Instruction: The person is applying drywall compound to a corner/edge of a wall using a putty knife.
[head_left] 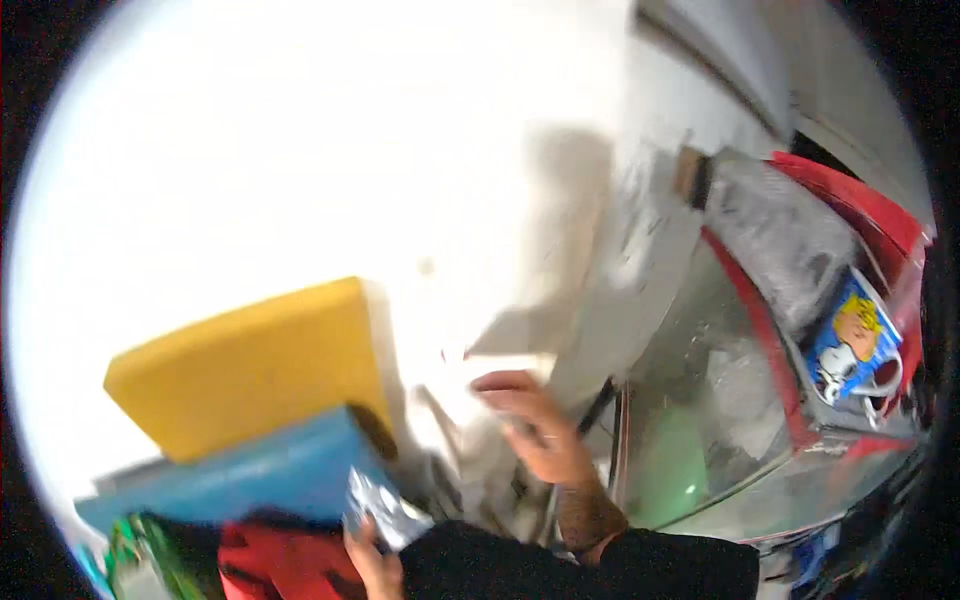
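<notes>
While right hand (535, 425) hovers, white countertop (300, 150), steel sink (700, 400).

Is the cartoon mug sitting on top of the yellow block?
No: the cartoon mug lies far to the right in a red tray, well apart from the yellow block on the left.

1. Two hands: the right hand (535, 425) hangs with its fingers spread, and the left hand (372, 562) grips a crinkled silver packet (385, 505).
2. One silver packet.
3. One yellow block (250, 365), standing above the blue one.
4. One blue block (235, 480), lying just under the yellow one.
5. One red cloth-like thing (285, 565) by the lower edge of the picture.
6. One white mug (855, 350) with a cartoon print, in the red rack.
7. One red rack (880, 220) at the right.
8. One green object (670, 465), too blurred to tell its kind.
</notes>
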